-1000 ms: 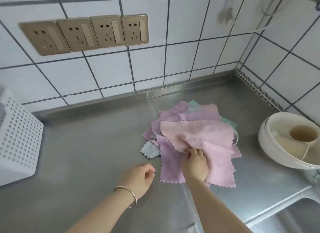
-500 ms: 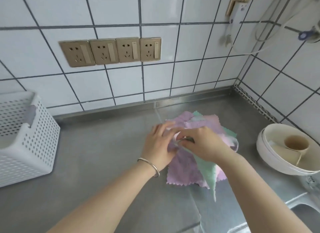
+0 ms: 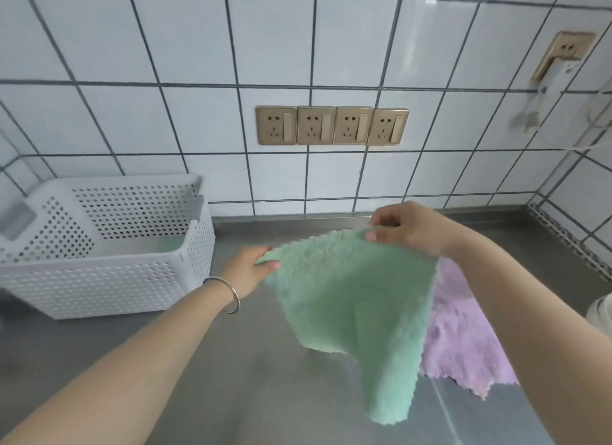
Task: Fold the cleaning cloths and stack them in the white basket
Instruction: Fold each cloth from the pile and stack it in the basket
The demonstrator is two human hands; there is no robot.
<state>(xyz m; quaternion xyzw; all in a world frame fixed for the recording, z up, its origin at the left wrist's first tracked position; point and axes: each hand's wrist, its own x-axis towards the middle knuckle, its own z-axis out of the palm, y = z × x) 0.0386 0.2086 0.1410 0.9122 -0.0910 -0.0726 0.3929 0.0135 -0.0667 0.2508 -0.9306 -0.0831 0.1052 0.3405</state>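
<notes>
Early on, I'd say: left hand (image 3: 250, 269) & right hand (image 3: 409, 228) each pinch a top corner of green cloth (image 3: 357, 299), held unfolded above worktop (image 3: 265, 378); purple cloths (image 3: 463, 338) still unfolded, white basket (image 3: 109, 246) w/ none visible inside.

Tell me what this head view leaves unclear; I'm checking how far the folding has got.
- Cloth pile: mostly hidden behind the green cloth and right arm; count unknown.
- White basket: its floor is blurred, left end cut off; any stacked cloths unclear.
- Left hand fingertips: covered by the cloth corner.
- White object: cut off at right edge.
</notes>
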